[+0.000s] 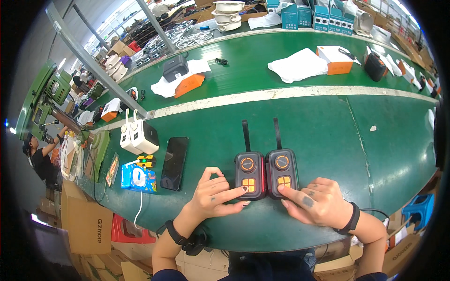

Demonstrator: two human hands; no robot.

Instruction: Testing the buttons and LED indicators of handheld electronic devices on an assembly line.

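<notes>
Two black speaker-like devices [249,174] [281,167] lie side by side on the green table [328,140], their black straps pointing away from me. Each has an orange ring and a block of orange buttons. My left hand [213,195] touches the buttons of the left device with its index fingertip, the thumb near its lower edge and the other fingers partly bent. On the right device, the index finger of my right hand [316,202] rests on the orange buttons, with the thumb below. Neither hand is wrapped round a device.
Left of my hands lie a black phone [174,164], two white devices with straps [139,136], a blue tissue pack [138,179] and a yellow-black gadget [146,161]. Beyond a pale ledge, a green belt [243,70] carries orange-and-white boxes [338,68]. A green drill press [51,93] stands left, near another person.
</notes>
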